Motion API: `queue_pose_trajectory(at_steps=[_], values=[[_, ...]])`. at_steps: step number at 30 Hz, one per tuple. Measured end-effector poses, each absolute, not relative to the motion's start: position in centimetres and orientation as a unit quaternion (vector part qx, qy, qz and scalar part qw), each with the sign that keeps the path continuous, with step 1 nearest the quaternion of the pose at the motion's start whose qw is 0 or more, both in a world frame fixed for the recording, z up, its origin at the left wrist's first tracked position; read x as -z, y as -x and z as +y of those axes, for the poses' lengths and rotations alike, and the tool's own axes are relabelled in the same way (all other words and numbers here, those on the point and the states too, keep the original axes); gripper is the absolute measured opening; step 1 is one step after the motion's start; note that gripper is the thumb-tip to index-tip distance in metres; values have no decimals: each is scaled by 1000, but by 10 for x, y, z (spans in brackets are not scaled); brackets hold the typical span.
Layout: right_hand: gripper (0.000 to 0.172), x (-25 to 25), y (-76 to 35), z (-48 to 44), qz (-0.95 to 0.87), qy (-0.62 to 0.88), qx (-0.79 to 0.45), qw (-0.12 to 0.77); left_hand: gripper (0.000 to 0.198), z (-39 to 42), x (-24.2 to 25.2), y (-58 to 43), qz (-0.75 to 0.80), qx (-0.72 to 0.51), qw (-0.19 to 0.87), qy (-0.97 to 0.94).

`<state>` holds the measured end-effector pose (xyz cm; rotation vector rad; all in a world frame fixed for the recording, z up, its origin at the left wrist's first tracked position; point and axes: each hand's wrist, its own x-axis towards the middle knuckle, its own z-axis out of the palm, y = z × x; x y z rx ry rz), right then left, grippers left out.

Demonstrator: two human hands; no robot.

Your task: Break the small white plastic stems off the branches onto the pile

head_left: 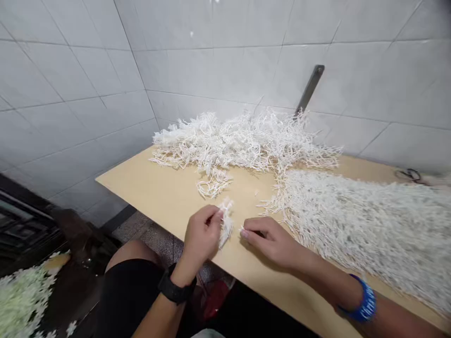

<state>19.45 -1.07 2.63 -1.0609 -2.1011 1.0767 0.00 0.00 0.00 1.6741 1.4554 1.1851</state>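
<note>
My left hand (204, 232) is closed around a small white branched plastic sprig (226, 223), whose thin tips stick out on the right side of the fingers. To the right of it, my right hand (268, 237) pinches a tiny white piece (241, 229) between thumb and fingertips; its exact kind is too small to tell. Both hands are low over the front edge of the light wooden table (162, 197), a short gap apart. Just beyond them lies a loose white clump (214, 183) of similar strands.
A tangled heap of white sprigs (239, 143) spreads along the tiled wall. On the right lies a thick layer of short white pieces (352, 216). A grey metal bar (310, 89) leans on the wall behind the heap. Pale green and white flowers (24, 300) sit at lower left.
</note>
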Motion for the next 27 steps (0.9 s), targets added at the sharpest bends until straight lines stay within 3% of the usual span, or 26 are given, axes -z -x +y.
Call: queue_pose_trajectory(at_steps=[4,9,12,16,20,27], values=[[38,-24,-204,-12,-784,419,-361,282,29,3,-4,4,544,-459,331,-620],[26,-14,-217,4,-813,522,-90,242,28,1,-4,2,516,-460,363,-625],[37,-14,-221,8,-803,550,7,228,28,1,-2,2,515,-468,372,-614],[23,-23,-210,1,-788,523,-134,296,28,-2,-2,0,500,-450,364,-644],[24,-24,-192,-7,-780,466,-330,257,30,-4,-5,-3,461,-411,365,-696],[40,-20,-189,-13,-807,393,-372,237,26,-3,-3,1,497,-423,356,-669]])
